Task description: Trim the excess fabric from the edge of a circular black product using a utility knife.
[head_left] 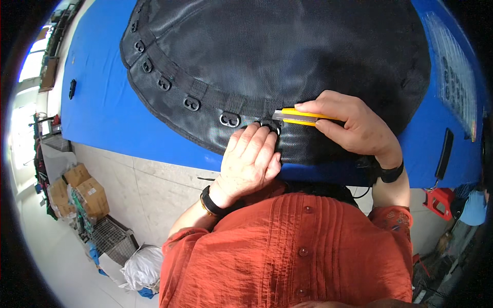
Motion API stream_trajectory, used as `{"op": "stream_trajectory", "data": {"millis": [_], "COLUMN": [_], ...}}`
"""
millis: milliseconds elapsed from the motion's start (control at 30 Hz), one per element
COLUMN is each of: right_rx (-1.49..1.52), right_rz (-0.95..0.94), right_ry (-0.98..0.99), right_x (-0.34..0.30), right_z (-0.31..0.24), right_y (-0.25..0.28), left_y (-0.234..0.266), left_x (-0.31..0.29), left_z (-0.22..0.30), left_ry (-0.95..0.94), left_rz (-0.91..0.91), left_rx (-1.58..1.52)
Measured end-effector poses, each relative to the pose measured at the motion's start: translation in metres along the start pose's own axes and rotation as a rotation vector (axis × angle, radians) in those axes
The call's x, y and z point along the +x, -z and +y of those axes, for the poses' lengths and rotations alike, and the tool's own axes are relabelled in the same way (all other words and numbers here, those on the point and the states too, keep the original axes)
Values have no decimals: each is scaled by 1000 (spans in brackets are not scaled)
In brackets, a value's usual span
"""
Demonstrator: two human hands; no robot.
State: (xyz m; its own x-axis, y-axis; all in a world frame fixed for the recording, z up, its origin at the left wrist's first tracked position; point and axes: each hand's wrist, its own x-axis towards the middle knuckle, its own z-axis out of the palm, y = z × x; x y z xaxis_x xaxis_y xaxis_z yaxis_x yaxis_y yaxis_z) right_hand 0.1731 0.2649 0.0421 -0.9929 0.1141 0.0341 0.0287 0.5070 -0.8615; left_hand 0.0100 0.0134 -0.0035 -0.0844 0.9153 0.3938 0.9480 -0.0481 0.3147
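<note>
A large black mesh fabric piece (287,56) with a curved edge is spread over the blue-covered table. Several black plastic buckles (229,119) are set along a webbing strip (205,95) near its near-left edge. My left hand (248,156) is closed at the end of this row, its fingertips on a black buckle (270,124) that they partly hide. In my right hand (354,123) is a yellow utility knife (299,117), pinched between thumb and fingers. Its blade points left and lies just above the webbing, close to my left fingertips.
The blue table cover (97,102) shows around the fabric. On the right lie a clear plastic sheet (452,72) and a long black strip (444,154). A small dark object (72,89) rests at the left. Cardboard boxes (91,197) and a red tool handle (437,203) are beyond the table's near edge.
</note>
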Motion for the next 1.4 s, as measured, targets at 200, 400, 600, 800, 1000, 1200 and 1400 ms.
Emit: {"op": "stream_trajectory", "data": {"millis": [200, 400, 600, 800, 1000, 1200, 1400], "right_rx": [-32, -33, -67, -84, -96, -55, -27], "right_rz": [14, 45, 40, 51, 173, 88, 68], "right_ry": [8, 23, 0, 45, 18, -1, 36], "right_x": [-1, -2, -4, -3, 0, -1, -1], "right_z": [-7, -10, -16, -10, -8, -13, -6], "right_y": [-1, -8, -8, -9, -8, -1, -10], "left_y": [1, 1, 1, 2, 2, 2, 2], "left_x": [1, 0, 1, 1, 3, 2, 2], "left_z": [0, 1, 2, 3, 3, 4, 4], "left_ry": [1, 0, 12, 20, 18, 23, 24], "left_rz": [-3, 1, 8, 14, 26, 45, 27], "left_rx": [2, 0, -27, -28, -41, -49, -47]}}
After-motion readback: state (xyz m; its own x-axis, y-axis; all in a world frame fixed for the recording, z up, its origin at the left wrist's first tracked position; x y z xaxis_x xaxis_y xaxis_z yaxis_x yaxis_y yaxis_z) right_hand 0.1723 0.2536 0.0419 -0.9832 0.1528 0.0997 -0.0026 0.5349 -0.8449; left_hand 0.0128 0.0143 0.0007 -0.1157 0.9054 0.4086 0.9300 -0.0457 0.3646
